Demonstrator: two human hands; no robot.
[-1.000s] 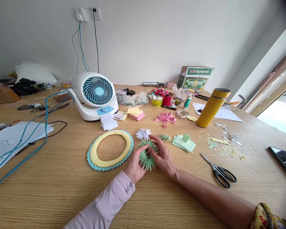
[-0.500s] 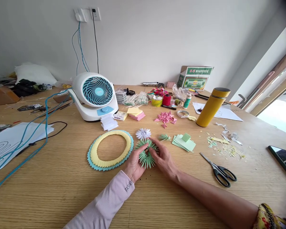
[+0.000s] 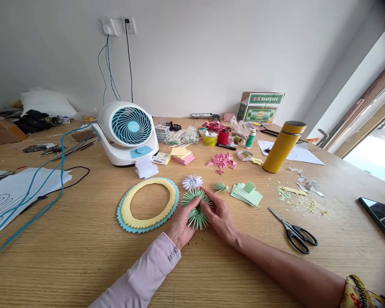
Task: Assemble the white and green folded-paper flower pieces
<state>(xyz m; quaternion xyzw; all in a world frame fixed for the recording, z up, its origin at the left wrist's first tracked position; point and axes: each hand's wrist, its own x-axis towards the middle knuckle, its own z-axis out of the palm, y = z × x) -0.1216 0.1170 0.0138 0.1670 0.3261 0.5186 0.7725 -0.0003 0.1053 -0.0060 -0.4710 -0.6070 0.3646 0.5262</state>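
A green folded-paper ring (image 3: 198, 219) with spiky points all round is held between both hands, low over the table. My left hand (image 3: 183, 220) grips its left side, thumb on top. My right hand (image 3: 220, 216) closes on its right side, its thumb close to the left one near the ring's centre. Just beyond lies a white spiky paper rosette (image 3: 192, 182). To the right are a small fan of green folded pieces (image 3: 220, 187) and a stack of light green paper slips (image 3: 246, 194). A larger yellow and blue folded-paper ring (image 3: 125, 209) lies at the left.
A white fan (image 3: 128, 134) stands at the back left, with blue cables (image 3: 63, 162) trailing down the left side. Scissors (image 3: 295, 233), paper scraps (image 3: 308, 203) and a yellow flask (image 3: 284, 147) are on the right. Pink folded pieces (image 3: 222, 161) lie behind the rosette.
My thumbs have shifted slightly closer together over the middle of the green ring. Both hands keep their hold; the view has tilted a little.
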